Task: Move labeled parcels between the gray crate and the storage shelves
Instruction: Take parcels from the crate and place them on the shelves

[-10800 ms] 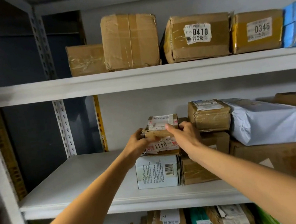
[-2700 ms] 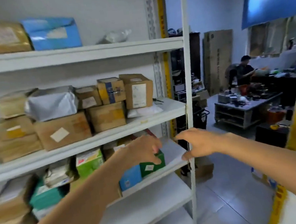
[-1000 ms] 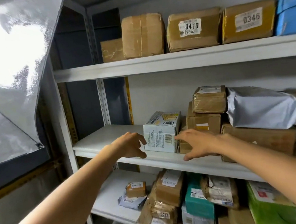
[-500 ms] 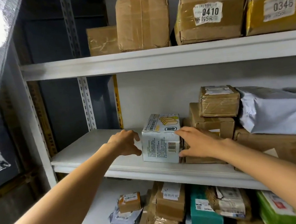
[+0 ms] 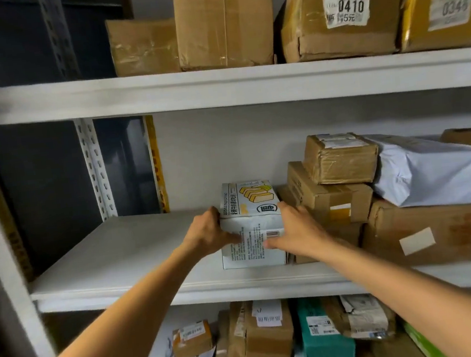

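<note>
The white carton (image 5: 251, 226) was smooth printed card with a faint sheen. The middle shelf (image 5: 125, 248) under it looked painted white, matt and even. The slotted upright (image 5: 95, 169) at far left looked like painted metal. The brown box marked 0410 (image 5: 315, 39) was rough cardboard under glossy, wrinkled tape, and its paper label (image 5: 347, 8) was scuffed. At right, the grey mailer bag (image 5: 431, 175) was thin, crinkled plastic.

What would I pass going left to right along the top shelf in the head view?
Low brown box → tall taped box → box labeled 0410 → yellow-taped box with a blurred label.
</note>
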Motion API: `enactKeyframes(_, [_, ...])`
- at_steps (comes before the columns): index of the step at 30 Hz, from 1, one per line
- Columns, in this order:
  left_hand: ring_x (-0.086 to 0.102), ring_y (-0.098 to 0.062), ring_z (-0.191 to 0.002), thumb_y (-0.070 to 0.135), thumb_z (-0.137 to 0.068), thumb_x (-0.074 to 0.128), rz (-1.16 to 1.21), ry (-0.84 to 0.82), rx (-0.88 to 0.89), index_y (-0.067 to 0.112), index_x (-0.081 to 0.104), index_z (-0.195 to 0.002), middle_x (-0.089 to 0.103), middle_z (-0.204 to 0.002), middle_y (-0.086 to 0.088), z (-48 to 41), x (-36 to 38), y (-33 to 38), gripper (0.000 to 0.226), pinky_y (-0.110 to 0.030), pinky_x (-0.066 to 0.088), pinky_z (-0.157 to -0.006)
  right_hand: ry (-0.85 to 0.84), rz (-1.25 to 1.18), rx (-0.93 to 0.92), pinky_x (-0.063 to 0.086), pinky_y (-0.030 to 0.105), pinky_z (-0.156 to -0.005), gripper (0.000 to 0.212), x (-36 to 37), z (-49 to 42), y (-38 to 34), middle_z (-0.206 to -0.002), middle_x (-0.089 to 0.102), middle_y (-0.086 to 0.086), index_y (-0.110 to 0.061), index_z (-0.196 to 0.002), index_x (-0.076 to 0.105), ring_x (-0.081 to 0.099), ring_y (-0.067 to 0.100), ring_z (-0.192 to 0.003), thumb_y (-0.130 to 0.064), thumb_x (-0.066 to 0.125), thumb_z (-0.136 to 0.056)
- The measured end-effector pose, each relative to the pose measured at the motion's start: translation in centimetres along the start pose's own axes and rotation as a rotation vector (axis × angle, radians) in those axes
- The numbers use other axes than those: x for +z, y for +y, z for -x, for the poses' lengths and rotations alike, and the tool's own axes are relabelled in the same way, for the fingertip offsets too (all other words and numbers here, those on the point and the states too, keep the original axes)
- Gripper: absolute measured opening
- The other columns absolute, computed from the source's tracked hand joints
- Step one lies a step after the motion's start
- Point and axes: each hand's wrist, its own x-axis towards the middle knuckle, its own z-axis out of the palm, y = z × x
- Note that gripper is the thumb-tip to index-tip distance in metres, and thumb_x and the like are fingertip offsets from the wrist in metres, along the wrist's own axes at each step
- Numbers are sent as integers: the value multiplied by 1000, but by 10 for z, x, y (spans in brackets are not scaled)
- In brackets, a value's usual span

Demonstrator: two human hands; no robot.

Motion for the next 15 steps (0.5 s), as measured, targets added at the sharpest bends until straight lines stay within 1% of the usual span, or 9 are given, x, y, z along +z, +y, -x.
enactKeyframes(2, [61,-20,-95,23,-69,86,80,-26,5,12,49,-112,63,-119,-5,7,-2,0,58,-27,55,-81,72,-107,24,50,38,-96,67,1,0,-2,-116,62,-2,-21,-118,55,55,20,-115,-31,88,-61])
enactKeyframes(4, [58,-17,-92,22,-67,87,122,-13,-1,14,46,-110,61,-115,-3,16,-6,-3,60,-24,51,-75,100,-210,20,53,40,-92,66,7,0,-3,-111,67,-2,-21,-115,58,59,19,-111,-28,90,-57])
enactKeyframes(6, [59,-16,-90,23,-67,87,165,21,-14,15,46,-108,61,-112,-1,28,-12,-10,59,-20,51,-70,108,-320,23,54,30,-89,66,11,10,-10,-116,68,2,-15,-121,57,61,14,-106,-16,89,-63])
enactKeyframes(7, [60,-14,-87,23,-67,87,190,33,-13,14,46,-108,61,-110,0,35,-15,-14,58,-17,52,-66,109,-362,22,52,22,-83,67,14,14,-11,-119,67,5,-11,-125,55,60,10,-101,-11,87,-66])
enactKeyframes(9, [59,-7,-78,25,-68,86,218,42,0,13,47,-108,60,-103,3,48,-19,-18,57,-11,51,-57,118,-414,4,43,7,-69,68,18,19,-11,-124,64,7,-4,-130,52,54,5,-96,-5,84,-70])
enactKeyframes(10, [58,-5,-76,25,-69,85,227,43,4,13,48,-109,59,-101,4,53,-21,-18,56,-10,51,-54,125,-429,-8,40,5,-63,69,19,21,-11,-125,63,8,-2,-131,51,52,4,-95,-4,83,-70])
enactKeyframes(12, [58,-7,-78,25,-71,84,248,36,5,13,47,-109,58,-99,5,61,-23,-16,54,-9,51,-55,135,-440,-13,39,5,-58,68,21,22,-12,-126,62,10,-1,-130,51,51,5,-93,-2,82,-71])
enactKeyframes(14, [60,-12,-84,27,-72,83,278,29,-6,15,47,-108,58,-100,5,64,-24,-14,53,-13,53,-58,134,-449,-12,41,8,-59,67,21,23,-14,-124,63,10,0,-130,51,53,6,-92,-1,82,-71])
enactKeyframes(15, [61,-13,-86,29,-71,83,291,26,-13,16,47,-109,59,-100,5,64,-24,-14,53,-15,54,-61,134,-451,-2,44,10,-62,67,22,22,-14,-123,64,11,0,-130,50,56,8,-93,-2,82,-71])
